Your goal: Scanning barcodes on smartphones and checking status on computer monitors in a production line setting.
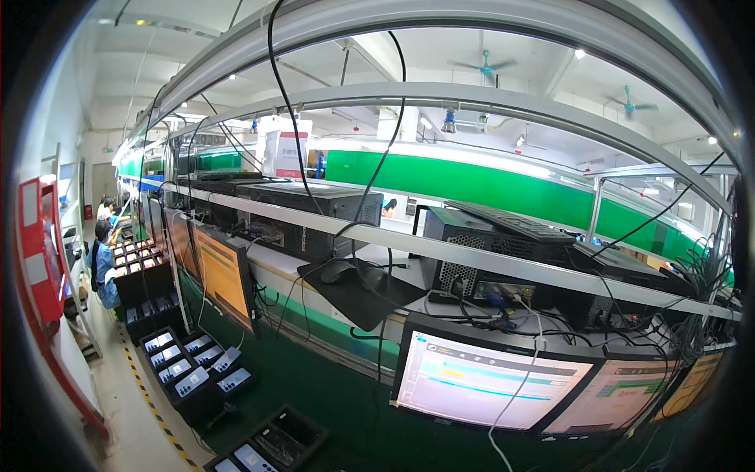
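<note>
Neither my left hand nor my right hand shows in the head view. On the dark green bench top (346, 393) lies a black tray (305, 450) with flat phone-like pieces in it, cut off by the lower edge. Farther left, a black compartmented tray (206, 403) holds several white phone-like devices (190, 381), each with dark round spots at one end. A lit monitor (480, 379) with a pale window hangs at the lower right. Beside it are a pinkish screen (609, 393) and an orange one (690, 387).
Black computer cases (318, 224) stand on a shelf behind a metal rail (503, 271), with a mouse (338, 272) on a black pad (379, 311). Loose cables (511, 409) hang over the monitors. An orange-screened monitor (224, 275) stands left. Another person (102, 263) works farther along the bench.
</note>
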Demonstrator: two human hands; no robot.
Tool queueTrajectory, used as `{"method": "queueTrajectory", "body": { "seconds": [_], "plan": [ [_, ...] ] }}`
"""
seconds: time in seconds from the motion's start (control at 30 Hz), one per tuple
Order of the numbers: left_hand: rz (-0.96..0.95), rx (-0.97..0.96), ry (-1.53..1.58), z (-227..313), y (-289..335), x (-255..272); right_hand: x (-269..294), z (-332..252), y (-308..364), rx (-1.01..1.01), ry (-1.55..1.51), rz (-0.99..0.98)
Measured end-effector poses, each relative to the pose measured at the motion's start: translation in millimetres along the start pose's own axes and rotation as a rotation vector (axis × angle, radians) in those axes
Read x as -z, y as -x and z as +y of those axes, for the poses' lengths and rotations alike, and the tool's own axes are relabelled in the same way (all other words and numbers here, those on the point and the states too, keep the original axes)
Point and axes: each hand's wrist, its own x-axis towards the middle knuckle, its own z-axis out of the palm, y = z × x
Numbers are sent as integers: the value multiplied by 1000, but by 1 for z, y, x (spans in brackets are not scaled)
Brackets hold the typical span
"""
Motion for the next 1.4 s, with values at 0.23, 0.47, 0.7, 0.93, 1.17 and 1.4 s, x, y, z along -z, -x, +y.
{"method": "queueTrajectory", "body": {
  "seconds": [0.23, 0.47, 0.7, 0.93, 1.17, 1.4],
  "plan": [
    [143, -238, -89, 64, -33, 25, 59, 135, 6, 45, 651, 909],
    [-117, -407, -377, 23, 12, 24, 67, 166, -35, 131, 998, 617],
    [-155, -341, -466, 34, 10, 27, 57, 126, -61, -534, 619, 452],
    [-134, -361, -550, 54, 7, 25, 63, 106, 8, -47, 570, 679],
    [-139, -36, -428, 80, 8, 18, 96, 240, 39, -303, 213, 776],
    [-65, 36, -430, 94, 10, 3, 40, 372, 39, -339, -113, 559]
  ]
}}
